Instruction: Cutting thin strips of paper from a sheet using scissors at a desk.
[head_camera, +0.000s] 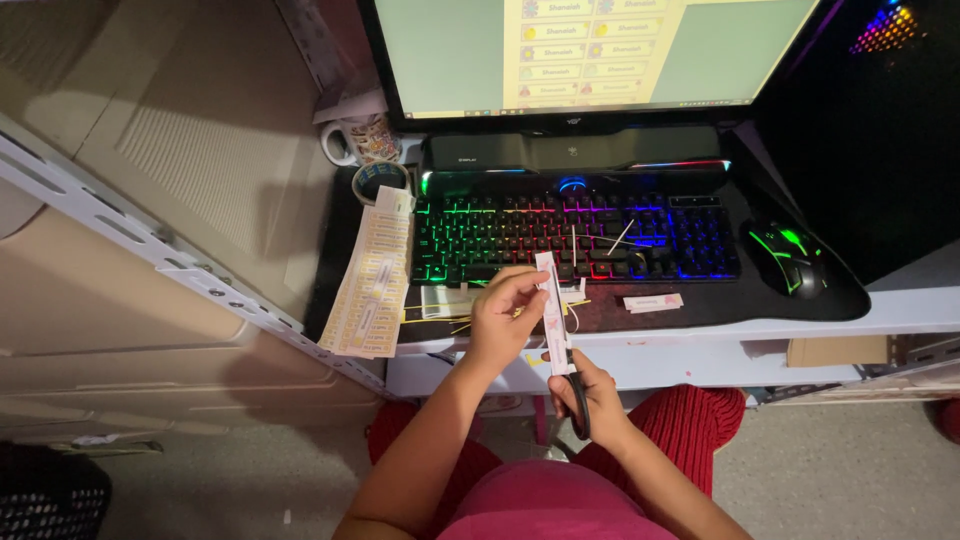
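Holding a narrow paper strip (548, 300) upright in my left hand (503, 318), I had my fingers pinched shut on its upper part while my right hand (597, 395) was closed through the dark handles of the scissors (568, 355), their blades running up along the strip's edge. How far apart the blades stood I could not tell. The strip hung just in front of the table (700, 345), above my lap.

As far as the work showed, it looked partly done, in my judgement. A few small cut labels (653, 301) lay on the dark mat near the keyboard (575, 235), and thin yellowish trimmings (440, 318) were scattered along the table's front edge. A whole printed sheet of labels (370, 285) drooped uncut over the left end of the table, so a good deal seemed left to cut.

The strip was thin, pale paper, long and straight-sided, with small pinkish prints. The sheet was soft enough to bend over the edge, its rows of little rectangles in yellow and white. The keyboard was hard plastic, its keys glowing green through pink to blue. A rounded black mouse (785, 258) with green lines sat on the right, and a glossy patterned mug (355, 140) and a roll of clear tape (380, 180) stood at the back left, under the monitor (590, 55)
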